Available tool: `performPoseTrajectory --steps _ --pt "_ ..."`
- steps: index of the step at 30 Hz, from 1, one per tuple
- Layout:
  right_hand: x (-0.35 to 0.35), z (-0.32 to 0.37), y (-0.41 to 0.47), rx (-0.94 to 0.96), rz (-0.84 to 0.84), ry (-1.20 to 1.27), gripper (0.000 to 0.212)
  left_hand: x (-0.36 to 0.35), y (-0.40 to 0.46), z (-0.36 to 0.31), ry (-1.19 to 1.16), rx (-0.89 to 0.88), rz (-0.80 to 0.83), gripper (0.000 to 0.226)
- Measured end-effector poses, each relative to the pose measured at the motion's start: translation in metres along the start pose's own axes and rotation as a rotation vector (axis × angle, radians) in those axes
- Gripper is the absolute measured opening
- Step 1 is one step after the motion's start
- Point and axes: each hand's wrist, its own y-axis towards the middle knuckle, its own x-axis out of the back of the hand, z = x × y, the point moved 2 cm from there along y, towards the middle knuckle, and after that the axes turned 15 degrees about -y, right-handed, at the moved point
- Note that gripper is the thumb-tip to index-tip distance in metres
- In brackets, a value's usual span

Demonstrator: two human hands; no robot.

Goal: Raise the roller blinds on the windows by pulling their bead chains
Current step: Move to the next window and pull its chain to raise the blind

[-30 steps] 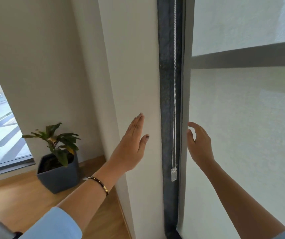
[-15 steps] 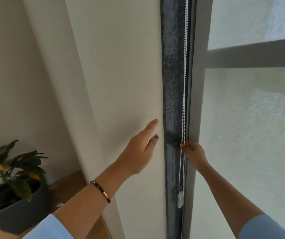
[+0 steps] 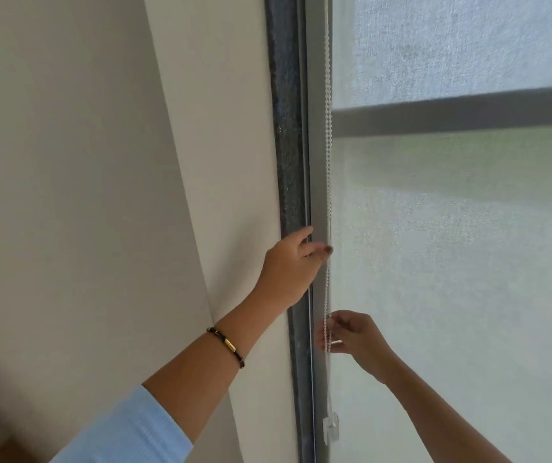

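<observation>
- We had the bead chain [image 3: 328,162] hanging down the left edge of the roller blind [image 3: 451,262], just beside the grey window frame [image 3: 314,162], and both our hands were on it.
- Our left hand [image 3: 289,265] sat higher, thumb and fingertip pinched on the chain; our right hand [image 3: 354,335] sat below it, fingers closed around the strands.
- The chain's clear plastic weight [image 3: 331,427] dangled under the right hand.
- The chain was a string of small white beads in a double run; the blind was a pale woven mesh letting light through, with a dark crossbar [image 3: 468,111] showing behind it.
- A dark banded bracelet [image 3: 226,345] with a gold clasp circled the left wrist, above a light blue sleeve [image 3: 127,432].
- Half a second before, our left hand lay flat and open on the white wall [image 3: 218,162]; by now it had crossed over and pinched the chain, and the right hand had dropped lower.
</observation>
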Motion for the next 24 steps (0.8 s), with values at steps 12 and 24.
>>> performPoseTrajectory --steps 12,24 --pt "-0.018 0.009 -0.083 -0.09 -0.404 -0.284 0.027 0.02 -0.067 -0.022 0.012 -0.185 0.088 0.017" --pt "0.002 0.039 -0.094 -0.176 -0.685 -0.129 0.012 0.013 -0.119 0.008 -0.255 -0.124 0.086 0.038"
